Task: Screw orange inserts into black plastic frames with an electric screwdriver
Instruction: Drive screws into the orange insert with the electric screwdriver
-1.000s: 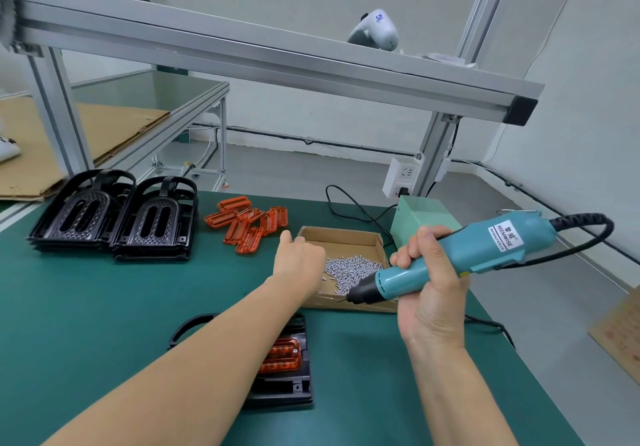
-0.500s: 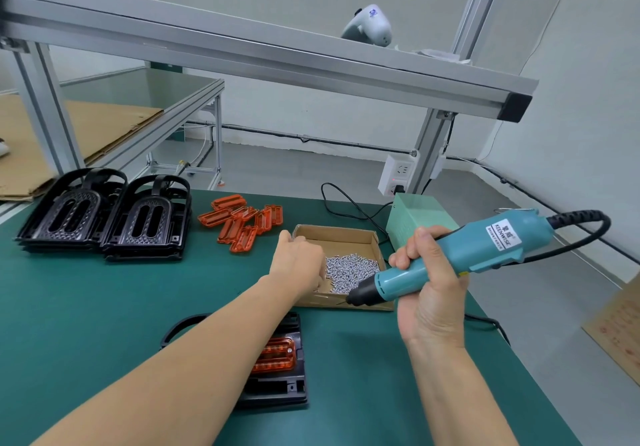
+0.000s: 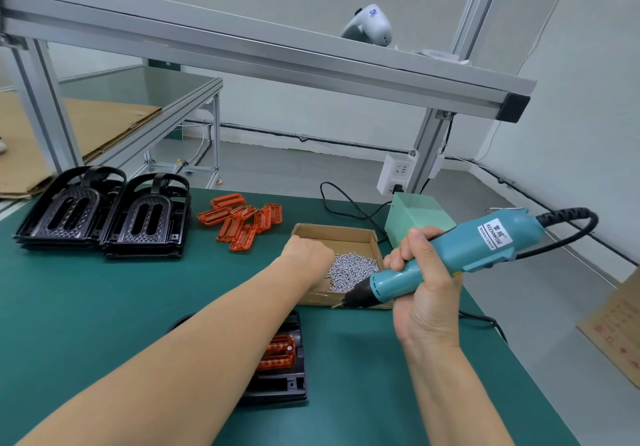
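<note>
The left hand has dipped deeper into the cardboard box of shiny screws, fingers hidden, grip unclear. The right hand keeps gripping the teal electric screwdriver; the ribbed orange insert sits in the near black frame.

Table: you work on a green mat.
Frame: an aluminium beam crosses overhead from your 10 to your 2 o'clock.
White device: it rests on the beam at your 1 o'clock.
Power strip: a white socket block hangs on the post at 1 o'clock.
Green box: it sits just below that socket.
Cardboard: flat sheets lie at your 10 o'clock.
</note>
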The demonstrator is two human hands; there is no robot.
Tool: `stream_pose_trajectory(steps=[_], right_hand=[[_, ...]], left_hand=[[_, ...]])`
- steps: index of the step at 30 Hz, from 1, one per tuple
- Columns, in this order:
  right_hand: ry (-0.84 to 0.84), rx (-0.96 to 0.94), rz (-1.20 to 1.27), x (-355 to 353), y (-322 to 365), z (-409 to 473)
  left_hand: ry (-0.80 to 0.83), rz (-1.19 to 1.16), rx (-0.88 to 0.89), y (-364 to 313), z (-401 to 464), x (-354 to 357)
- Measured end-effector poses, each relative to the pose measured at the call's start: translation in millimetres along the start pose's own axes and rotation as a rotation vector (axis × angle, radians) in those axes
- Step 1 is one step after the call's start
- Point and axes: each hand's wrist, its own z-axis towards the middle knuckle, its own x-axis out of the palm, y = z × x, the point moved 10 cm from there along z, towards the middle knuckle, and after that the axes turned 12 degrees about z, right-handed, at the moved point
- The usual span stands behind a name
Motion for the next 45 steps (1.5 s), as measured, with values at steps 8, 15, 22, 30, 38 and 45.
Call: stream_pose_trajectory(steps=[8,15,22,30,38,45], right_hand=[[-0.021,0.009,0.003,-2,-1,-2],[-0.035,0.032,0.055,3,-1,-3],[0.002,0.066,0.172,24,-2,-9],[0.042,0.093,0.289,52,-2,-20],[0.077,0.109,0.304,71,-4,-29],[0.094,0.118,0.300,78,-4,-32]], left_hand=[[-0.040,-0.373,-0.083,14,-11,-1],[-0.212,-1.486,-0.354,44,-57,19],[-0.210,-2.255,-0.396,41,-113,40],[-0.147,-2.601,-0.417,25,-155,46],[-0.065,-2.898,-0.320,9,-167,37],[-0.062,-2.923,-0.273,3,-170,35]])
